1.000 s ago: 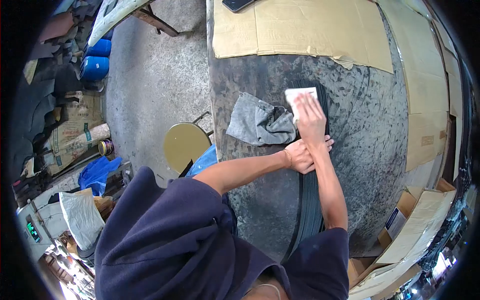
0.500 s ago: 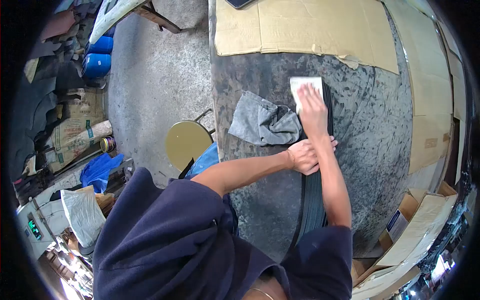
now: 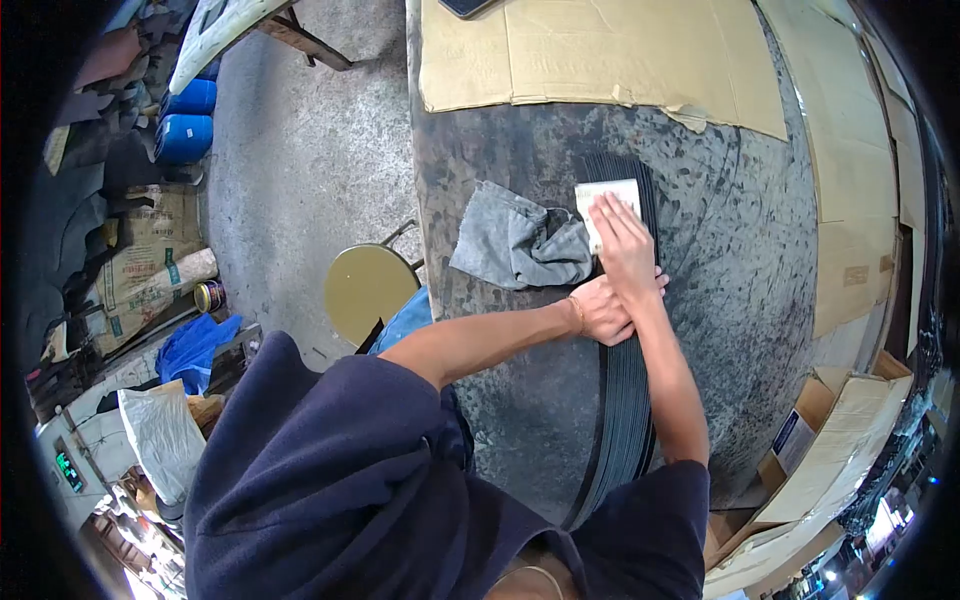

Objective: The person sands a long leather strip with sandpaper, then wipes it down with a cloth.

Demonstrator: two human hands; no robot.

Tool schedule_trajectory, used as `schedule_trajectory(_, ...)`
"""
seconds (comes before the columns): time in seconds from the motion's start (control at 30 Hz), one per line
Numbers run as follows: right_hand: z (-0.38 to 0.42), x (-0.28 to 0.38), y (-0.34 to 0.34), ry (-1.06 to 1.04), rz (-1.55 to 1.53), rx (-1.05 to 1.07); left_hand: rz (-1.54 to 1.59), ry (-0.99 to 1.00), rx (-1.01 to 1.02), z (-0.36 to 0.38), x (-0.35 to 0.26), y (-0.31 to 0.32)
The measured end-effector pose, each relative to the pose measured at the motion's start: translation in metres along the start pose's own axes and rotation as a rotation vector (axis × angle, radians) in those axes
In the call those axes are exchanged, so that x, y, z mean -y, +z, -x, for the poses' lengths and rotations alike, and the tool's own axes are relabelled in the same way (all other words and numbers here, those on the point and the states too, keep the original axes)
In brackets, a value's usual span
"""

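Observation:
A long bundle of thin black strips (image 3: 622,400), packed side by side, runs up the dark tabletop and curves a little at its lower end. My left hand (image 3: 603,312) is closed around the bundle near its middle, the fingertips showing at its right edge. Just above, my right hand (image 3: 627,245) crosses over the left wrist area and holds a flat whitish pad (image 3: 588,197) down on the strips. Its fingers lie over the pad; the thumb is hidden. A crumpled grey cloth (image 3: 515,240) lies just left of the pad.
Cardboard sheets (image 3: 600,50) cover the table's far end, with a dark flat device (image 3: 467,6) on them. More cardboard (image 3: 870,240) lines the right side, with an open box (image 3: 800,440) lower down. A round stool (image 3: 365,290) stands left of the table.
My right hand has drawn the whitish pad back along the strips towards me, uncovering their far end. My left hand keeps its hold on the bundle.

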State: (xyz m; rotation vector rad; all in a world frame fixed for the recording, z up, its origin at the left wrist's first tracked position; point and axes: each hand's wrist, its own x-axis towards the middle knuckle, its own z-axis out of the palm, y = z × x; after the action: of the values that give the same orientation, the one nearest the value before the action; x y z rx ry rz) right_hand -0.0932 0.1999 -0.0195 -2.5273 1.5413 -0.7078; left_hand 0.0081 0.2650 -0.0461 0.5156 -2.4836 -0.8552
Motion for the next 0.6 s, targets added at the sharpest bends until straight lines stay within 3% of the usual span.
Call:
schedule_trajectory(0.13,-0.054,-0.025,0.013,0.093,-0.037,-0.125,-0.107,0.037,-0.043,-0.001,-0.003,-0.008)
schedule_trajectory(0.17,-0.059,-0.029,0.016,0.117,-0.057,-0.121,-0.163,0.093,-0.171,-0.006,-0.003,-0.011)
schedule_trajectory(0.27,-0.024,-0.019,0.003,0.011,-0.028,-0.041,-0.108,0.043,-0.058,-0.001,0.0,-0.002)
schedule_trajectory(0.33,0.007,-0.009,-0.007,-0.013,-0.028,0.012,-0.11,0.053,-0.109,-0.001,0.003,0.001)
schedule_trajectory(0.4,0.001,-0.015,-0.006,-0.048,-0.044,0.023,-0.033,0.024,-0.063,0.001,-0.002,-0.002)
schedule_trajectory(0.47,-0.025,-0.022,0.005,-0.057,-0.061,-0.097,-0.083,0.056,-0.076,-0.007,-0.004,-0.012)
schedule_trajectory(0.6,-0.038,-0.025,0.013,-0.023,-0.041,-0.076,-0.128,0.064,-0.075,-0.002,-0.006,-0.013)
